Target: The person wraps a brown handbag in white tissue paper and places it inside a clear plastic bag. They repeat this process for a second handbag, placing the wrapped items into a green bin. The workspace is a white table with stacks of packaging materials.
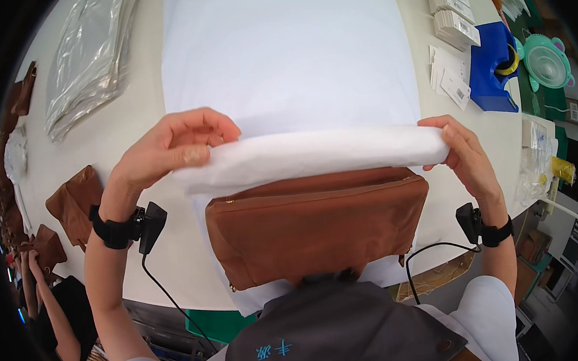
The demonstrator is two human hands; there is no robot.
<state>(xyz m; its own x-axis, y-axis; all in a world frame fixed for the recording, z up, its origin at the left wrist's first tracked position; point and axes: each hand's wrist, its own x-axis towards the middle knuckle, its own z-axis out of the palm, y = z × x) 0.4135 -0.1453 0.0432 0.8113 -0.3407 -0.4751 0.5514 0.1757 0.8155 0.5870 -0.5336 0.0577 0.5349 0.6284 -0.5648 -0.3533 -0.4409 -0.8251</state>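
Observation:
Between my hands lies a long white roll of paper [314, 156], just beyond the open top of a brown bag [318, 222]. My left hand [177, 144] is at the roll's left end, thumb against it and fingers curled over. At the other end my right hand [459, 145] pinches the roll between thumb and fingers. The bag lies toward me with a zipper along its top edge. Under both is a stack of white paper sheets [288, 55] reaching to the far edge of the table.
Clear plastic bags [90, 60] lie at the far left. More brown bags [78, 203] are at the left, near a co-worker's hands [30, 262]. On the right are white tag stacks [455, 25], a blue tape dispenser [492, 69] and a green fan [546, 61].

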